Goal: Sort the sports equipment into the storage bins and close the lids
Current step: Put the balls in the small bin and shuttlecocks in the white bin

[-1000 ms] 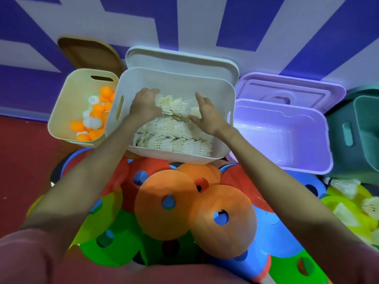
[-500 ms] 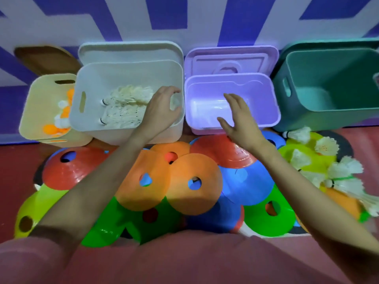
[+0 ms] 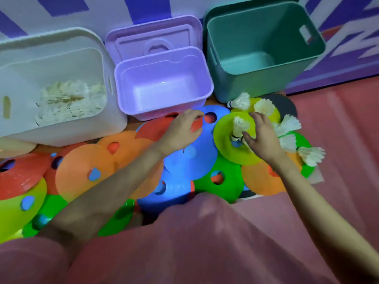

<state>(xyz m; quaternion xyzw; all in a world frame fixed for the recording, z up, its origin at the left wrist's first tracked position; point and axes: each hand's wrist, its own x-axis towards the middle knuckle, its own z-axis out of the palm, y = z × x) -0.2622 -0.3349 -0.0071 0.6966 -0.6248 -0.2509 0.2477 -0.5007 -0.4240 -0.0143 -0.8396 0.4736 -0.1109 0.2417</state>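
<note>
Three open bins stand along the wall: a white bin (image 3: 117, 119) holding several shuttlecocks (image 3: 67, 103), an empty purple bin (image 3: 123, 93) and an empty teal bin (image 3: 256, 85). Flat coloured discs (image 3: 92, 160) cover the floor in front of them. Loose shuttlecocks (image 3: 289, 124) lie on the discs at the right. My right hand (image 3: 262, 138) hovers over a yellow-green disc (image 3: 223, 136), fingers spread, thumb beside an upright shuttlecock (image 3: 239, 126). My left hand (image 3: 182, 130) hangs loosely curled above a red disc (image 3: 151, 130) and a blue one, holding nothing.
The purple lid (image 3: 153, 35) and the white lid (image 3: 51, 39) lean against the striped wall behind their bins. Red floor mat (image 3: 338, 140) lies to the right of the discs. My pink-clad lap (image 3: 194, 242) fills the bottom of the view.
Both hands left the white bin and moved right and down to the discs. The view swung right, so the yellow bin with balls dropped out and the teal bin came fully in.
</note>
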